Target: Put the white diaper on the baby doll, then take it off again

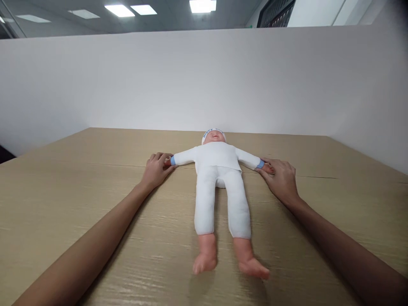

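Observation:
A baby doll (218, 157) lies on its back, head away from me and bare feet towards me. It wears a white top with blue cuffs, white trousers (205, 199) and a white cap (204, 138) with blue lettering. Both its arms are stretched out sideways. My left hand (157, 169) is closed around the doll's hand on the left, just past the blue cuff (172, 160). On the other side, my right hand (282, 176) grips the doll's other hand (268, 168) between thumb and fingers.
The doll rests on a wide wood-coloured tabletop (79, 212) with thin seams across it. A white partition (204, 80) rises behind the table's far edge. Lit ceiling panels (202, 6) show above it.

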Motion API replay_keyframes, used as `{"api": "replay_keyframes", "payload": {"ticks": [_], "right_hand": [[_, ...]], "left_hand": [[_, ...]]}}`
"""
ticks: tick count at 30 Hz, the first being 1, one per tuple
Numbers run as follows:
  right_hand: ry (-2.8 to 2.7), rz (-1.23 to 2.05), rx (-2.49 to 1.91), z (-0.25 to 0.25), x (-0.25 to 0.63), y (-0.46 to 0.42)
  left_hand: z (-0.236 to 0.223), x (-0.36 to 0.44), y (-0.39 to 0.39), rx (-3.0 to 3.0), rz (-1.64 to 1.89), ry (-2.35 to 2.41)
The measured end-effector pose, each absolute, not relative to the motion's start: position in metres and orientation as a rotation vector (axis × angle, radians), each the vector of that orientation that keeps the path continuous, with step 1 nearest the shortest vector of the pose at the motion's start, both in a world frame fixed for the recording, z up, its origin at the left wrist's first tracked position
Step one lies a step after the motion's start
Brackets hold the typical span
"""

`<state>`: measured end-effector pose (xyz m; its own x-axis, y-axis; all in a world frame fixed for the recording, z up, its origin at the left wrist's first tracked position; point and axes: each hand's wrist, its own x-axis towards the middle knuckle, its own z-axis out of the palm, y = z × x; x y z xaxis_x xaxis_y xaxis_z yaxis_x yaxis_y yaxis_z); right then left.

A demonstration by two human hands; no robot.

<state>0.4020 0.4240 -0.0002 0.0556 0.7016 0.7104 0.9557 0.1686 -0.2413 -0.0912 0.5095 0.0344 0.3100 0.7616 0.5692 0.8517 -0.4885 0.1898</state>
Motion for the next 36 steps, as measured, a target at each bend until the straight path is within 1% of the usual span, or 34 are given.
{"api": "replay_keyframes", "payload": {"ticks": [21, 25, 36], "right_hand": [[-1.764, -0.344, -1.572, -0.006, 0.413, 0.434], [-1.760, -0.370, -1.592, -0.007, 0.410, 0.433], [-1.670, -0.391, -1.494, 0.005, 0.395, 0.426]], "left_hand": [[0.033, -0.092, 0.514, -2.476, -0.940, -1.404], [0.035, -0.091, 0.511, -2.478, -0.941, -1.420], [0.041, -0.088, 0.507, -2.466, -1.006, -1.418]]}}
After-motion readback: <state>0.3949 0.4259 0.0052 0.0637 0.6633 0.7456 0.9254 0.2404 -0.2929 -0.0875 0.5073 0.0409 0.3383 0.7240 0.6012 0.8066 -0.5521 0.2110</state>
